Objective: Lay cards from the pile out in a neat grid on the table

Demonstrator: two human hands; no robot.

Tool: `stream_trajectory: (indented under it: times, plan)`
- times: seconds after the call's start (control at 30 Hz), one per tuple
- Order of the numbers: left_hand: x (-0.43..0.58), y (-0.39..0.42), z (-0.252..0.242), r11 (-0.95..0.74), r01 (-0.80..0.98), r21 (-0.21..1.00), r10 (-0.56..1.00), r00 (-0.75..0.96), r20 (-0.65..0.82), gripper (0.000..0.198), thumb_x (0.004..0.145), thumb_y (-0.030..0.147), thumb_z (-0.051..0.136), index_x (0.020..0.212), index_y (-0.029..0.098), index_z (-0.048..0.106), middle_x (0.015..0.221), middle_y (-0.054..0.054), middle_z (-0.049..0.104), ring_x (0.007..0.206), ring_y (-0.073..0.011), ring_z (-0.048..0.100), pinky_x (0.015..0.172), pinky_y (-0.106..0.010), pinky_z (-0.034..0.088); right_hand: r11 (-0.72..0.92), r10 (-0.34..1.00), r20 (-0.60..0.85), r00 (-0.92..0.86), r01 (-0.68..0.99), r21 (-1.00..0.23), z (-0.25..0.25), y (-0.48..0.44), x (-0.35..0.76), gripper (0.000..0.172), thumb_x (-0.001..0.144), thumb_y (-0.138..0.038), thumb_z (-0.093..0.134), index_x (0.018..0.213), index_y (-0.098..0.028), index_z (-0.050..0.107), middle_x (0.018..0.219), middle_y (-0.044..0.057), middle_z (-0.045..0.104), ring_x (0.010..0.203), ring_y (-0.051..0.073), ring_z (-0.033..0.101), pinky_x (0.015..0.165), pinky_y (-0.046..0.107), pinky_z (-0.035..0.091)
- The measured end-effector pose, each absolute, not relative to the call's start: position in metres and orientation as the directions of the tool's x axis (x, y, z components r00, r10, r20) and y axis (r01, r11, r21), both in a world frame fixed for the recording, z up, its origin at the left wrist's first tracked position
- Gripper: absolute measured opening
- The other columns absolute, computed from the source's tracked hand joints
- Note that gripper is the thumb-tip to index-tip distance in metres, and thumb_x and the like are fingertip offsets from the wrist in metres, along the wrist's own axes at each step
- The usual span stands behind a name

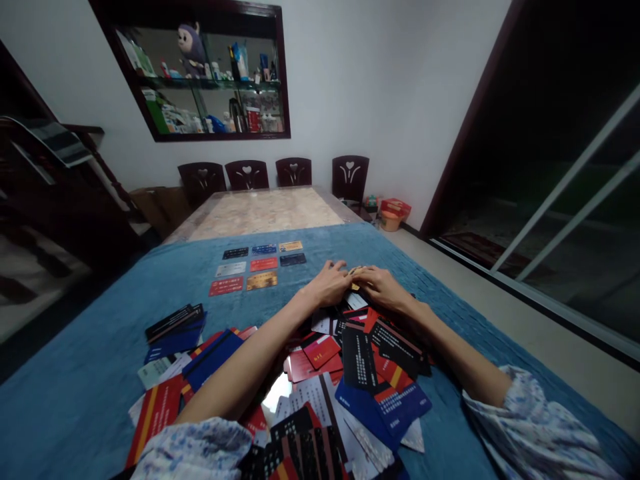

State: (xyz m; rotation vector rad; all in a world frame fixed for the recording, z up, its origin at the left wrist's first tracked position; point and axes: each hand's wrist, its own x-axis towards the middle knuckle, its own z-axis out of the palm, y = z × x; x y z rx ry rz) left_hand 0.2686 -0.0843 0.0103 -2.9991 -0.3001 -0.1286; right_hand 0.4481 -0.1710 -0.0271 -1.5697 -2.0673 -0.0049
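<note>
At the far end of a loose heap of plastic cards [357, 360], my two hands meet. My left hand [327, 285] has its fingers curled in against a small gold card [355, 287]. Over that same card bends my right hand [383, 287], its fingers closed at the edge. The hands hide most of the gold card, and I cannot make out whether it is one or several. A white card [356, 301] lies just below them. Black, red, blue and white cards overlap under and between my forearms.
Beyond my left hand, several cards lie in three rows, among them a gold card [262, 280] and a red card [226, 286]. More cards [175, 333] pile up at the left. A blue cloth [100, 340] covers the table's near part. Chairs [350, 177] stand at its far end.
</note>
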Motion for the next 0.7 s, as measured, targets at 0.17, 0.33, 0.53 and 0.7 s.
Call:
stream_trajectory:
  times: [0.17, 0.33, 0.53, 0.7]
  plan:
    - [0.255, -0.088, 0.008, -0.969, 0.237, -0.077, 0.229, 0.969, 0.096, 0.029, 0.084, 0.012, 0.051, 0.110, 0.015, 0.065, 0.120, -0.016, 0.065, 0.133, -0.0335, 0.039, 0.104, -0.048, 0.035, 0.404, 0.864, 0.450, -0.228, 0.846, -0.347, -0.026, -0.169, 0.436, 0.032, 0.089, -0.012, 0.046, 0.108, -0.021, 0.071, 0.106, 0.010, 0.073, 0.098, 0.021, 0.064, 0.089, 0.037, 0.048]
    - [0.244, -0.092, 0.012, -0.962, 0.268, -0.046, 0.263, 0.960, 0.097, 0.023, 0.088, 0.024, 0.052, 0.103, 0.016, 0.067, 0.112, -0.015, 0.069, 0.128, -0.0346, 0.044, 0.102, -0.049, 0.037, 0.425, 0.866, 0.446, -0.225, 0.801, -0.421, -0.028, -0.170, 0.428, 0.037, 0.086, -0.011, 0.048, 0.117, -0.019, 0.067, 0.113, 0.012, 0.070, 0.102, 0.023, 0.065, 0.090, 0.038, 0.050]
    - [0.243, -0.097, 0.009, -0.932, 0.362, -0.034, 0.354, 0.924, 0.142, 0.036, 0.093, 0.044, 0.051, 0.107, 0.015, 0.065, 0.110, -0.017, 0.070, 0.123, -0.0355, 0.047, 0.097, -0.051, 0.039, 0.432, 0.857, 0.468, -0.217, 0.797, -0.422, -0.028, -0.170, 0.423, 0.032, 0.086, -0.018, 0.055, 0.115, -0.022, 0.067, 0.114, 0.010, 0.070, 0.105, 0.024, 0.064, 0.093, 0.040, 0.049]
    - [0.245, -0.104, 0.009, -0.910, 0.413, -0.048, 0.401, 0.903, 0.157, 0.032, 0.094, 0.037, 0.046, 0.104, 0.015, 0.068, 0.107, -0.015, 0.072, 0.119, -0.0338, 0.050, 0.094, -0.048, 0.041, 0.432, 0.838, 0.512, -0.190, 0.804, -0.409, -0.028, -0.170, 0.425, 0.038, 0.083, -0.011, 0.051, 0.114, -0.023, 0.069, 0.110, 0.009, 0.071, 0.107, 0.024, 0.064, 0.096, 0.042, 0.048]
